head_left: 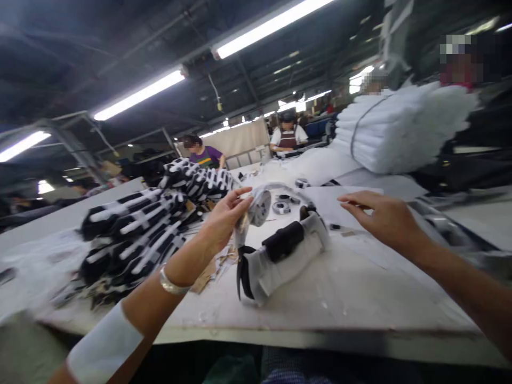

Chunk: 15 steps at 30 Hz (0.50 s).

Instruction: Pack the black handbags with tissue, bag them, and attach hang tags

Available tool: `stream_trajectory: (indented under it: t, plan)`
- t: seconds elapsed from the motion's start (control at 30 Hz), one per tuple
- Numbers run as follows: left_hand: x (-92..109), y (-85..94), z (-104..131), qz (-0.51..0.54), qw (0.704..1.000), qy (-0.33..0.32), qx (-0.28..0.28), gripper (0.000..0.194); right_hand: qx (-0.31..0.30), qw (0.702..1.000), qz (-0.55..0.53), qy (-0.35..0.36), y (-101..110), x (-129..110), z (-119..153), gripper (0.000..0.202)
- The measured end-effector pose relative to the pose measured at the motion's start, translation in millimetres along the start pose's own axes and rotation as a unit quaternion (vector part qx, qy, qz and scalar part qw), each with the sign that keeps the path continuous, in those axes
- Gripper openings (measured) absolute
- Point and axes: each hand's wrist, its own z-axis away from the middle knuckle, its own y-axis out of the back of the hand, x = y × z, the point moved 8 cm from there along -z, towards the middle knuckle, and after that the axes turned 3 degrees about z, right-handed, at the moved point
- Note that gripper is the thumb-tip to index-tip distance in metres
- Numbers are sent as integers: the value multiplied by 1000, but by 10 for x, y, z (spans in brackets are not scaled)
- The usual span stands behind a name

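i log the left hand (224, 218) closed in a pinch on a roll of tape (261, 207), held just above the table (320, 298) near its middle. a light strip runs from the roll in an arc toward the right. the right hand (380, 216) hangs open over the table, fingers spread and holding nothing, just beside a sheet of paper (340, 205). below the roll lies a tape dispenser (280, 256), pale body with a dark core, resting on its side and apart from both hands.

i judge the step in hand as handling the roll beside the dispenser; any next move would call for the free hand to steady the strip or the dispenser, though i cannot tell which.

surroundings: a heap of black-and-white striped cloth (152, 224) lies at the left, touching cardboard scraps (208, 269) near the left wrist and crowding that side. spare rolls (282, 205) sit behind. a tied stack of white fabric (392, 128) stands at the far right. other people (288, 136) work well apart in the background.
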Motion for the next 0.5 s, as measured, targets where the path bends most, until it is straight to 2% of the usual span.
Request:
stream_trajectory:
  t: [0.1, 0.17, 0.23, 0.33, 0.5]
  plan:
    - [32, -32, -94, 23, 999, -4, 21, 62, -163, 983, 65, -61, -275, 630, 428, 25]
    - [59, -91, -122, 32, 999, -9, 27, 62, -231, 967, 83, -74, -483, 836, 727, 21]
    - [77, -164, -119, 29, 999, -14, 18, 60, -265, 957, 95, -77, -675, 897, 955, 18]
    - [69, -240, -51, 13, 1000, -18, -6, 53, -296, 944, 120, -81, -900, 875, 1159, 12]
    - [37, -199, 121, -3, 1000, -25, 0, 48, -316, 933, 138, -106, -1036, 866, 1232, 23]
